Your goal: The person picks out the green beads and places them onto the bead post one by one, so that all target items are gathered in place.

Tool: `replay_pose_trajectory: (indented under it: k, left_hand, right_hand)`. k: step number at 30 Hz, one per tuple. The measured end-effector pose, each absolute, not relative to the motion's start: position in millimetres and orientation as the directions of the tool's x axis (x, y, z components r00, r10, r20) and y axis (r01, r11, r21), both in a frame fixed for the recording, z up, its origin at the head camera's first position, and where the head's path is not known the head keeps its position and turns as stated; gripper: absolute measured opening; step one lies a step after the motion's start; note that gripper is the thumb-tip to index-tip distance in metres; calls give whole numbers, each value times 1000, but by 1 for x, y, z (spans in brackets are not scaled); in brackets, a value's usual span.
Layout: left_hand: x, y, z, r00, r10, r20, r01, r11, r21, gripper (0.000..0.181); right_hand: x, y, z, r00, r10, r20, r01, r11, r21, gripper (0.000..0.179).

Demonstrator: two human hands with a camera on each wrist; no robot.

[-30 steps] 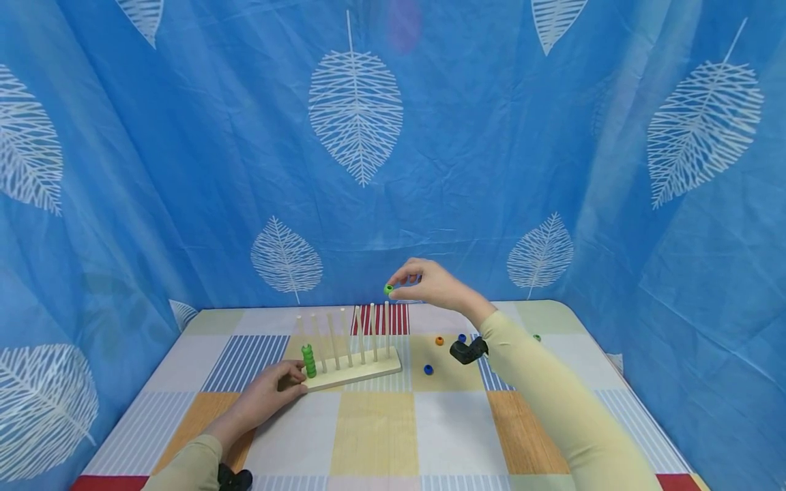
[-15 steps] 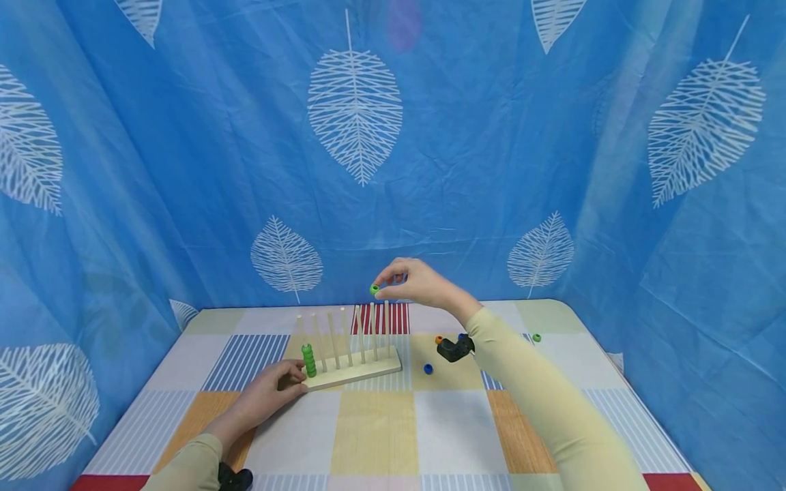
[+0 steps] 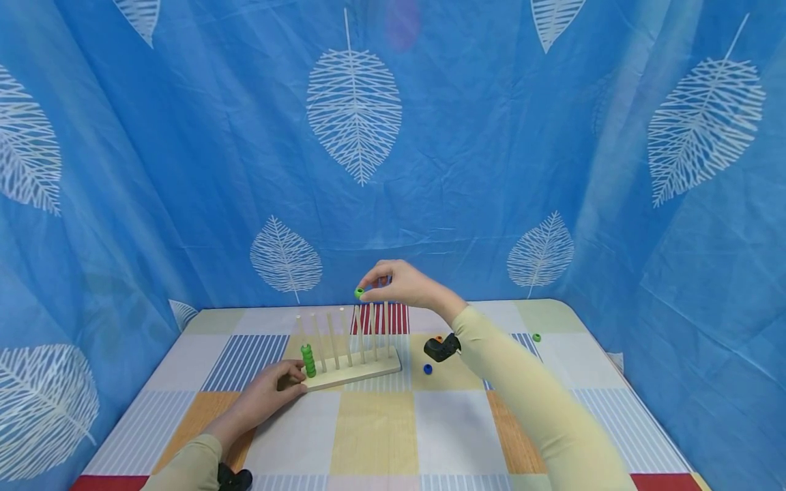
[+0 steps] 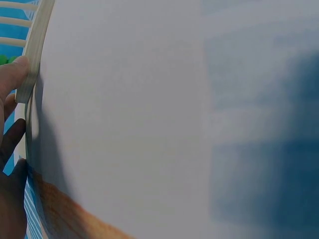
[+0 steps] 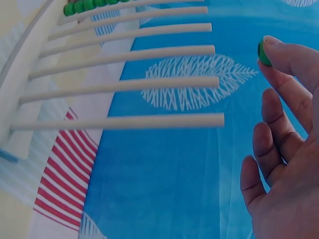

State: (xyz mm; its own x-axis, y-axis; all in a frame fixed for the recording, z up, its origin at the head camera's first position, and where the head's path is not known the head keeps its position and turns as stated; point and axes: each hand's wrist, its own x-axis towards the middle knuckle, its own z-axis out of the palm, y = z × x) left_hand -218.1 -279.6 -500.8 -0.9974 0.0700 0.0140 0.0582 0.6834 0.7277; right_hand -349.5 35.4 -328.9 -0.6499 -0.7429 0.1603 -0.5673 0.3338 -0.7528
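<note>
My left hand [image 3: 265, 395] grips the left end of a wooden peg stand [image 3: 368, 370], thumb on its front edge; the left wrist view shows the thumb [image 4: 14, 74] against the base. Several upright pegs rise from the stand in a row. The leftmost peg carries a stack of green beads [image 3: 309, 361]; the other pegs are bare. Up above the pegs, my right hand [image 3: 405, 284] pinches a single green bead [image 5: 264, 53] between thumb and forefinger, its other fingers loosely bent. In the right wrist view the bead is just beyond the peg tips, apart from them.
Right of the stand lie a blue bead [image 3: 428, 369] and an orange bead [image 3: 439, 339], the latter partly hidden by the black wrist camera [image 3: 442, 348]. Farther right is another green bead [image 3: 537, 337]. A patchwork cloth [image 3: 374, 429] covers the table; blue curtains [image 3: 454, 170] surround it.
My right hand has moved steadily left above the pegs with the green bead, from the rightmost peg toward the middle ones. The left hand and stand have stayed put.
</note>
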Motion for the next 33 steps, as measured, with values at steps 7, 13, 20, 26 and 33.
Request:
replay_pose_trajectory:
  k: [7, 13, 20, 26, 33]
  left_hand:
    - [-218, -280, -502, -997, 76, 17, 64, 684, 727, 12]
    - [-219, -281, -503, -997, 72, 15, 60, 682, 729, 12]
    - [-219, -282, -502, -997, 75, 23, 68, 681, 729, 12]
    - [-219, -282, -503, -996, 83, 34, 81, 679, 730, 12]
    - [-220, -282, -502, -996, 82, 25, 75, 682, 728, 12]
  right_hand:
    - [-349, 19, -329, -602, -779, 175, -604, 302, -737, 20]
    - [-349, 5, -329, -571, -801, 181, -624, 280, -730, 21]
    - [-348, -6, -331, -554, -814, 173, -631, 275, -725, 22]
    - [-346, -16, -332, -536, -826, 174, -627, 252, -738, 22]
    - [-346, -27, -335, -521, -838, 164, -633, 250, -733, 23]
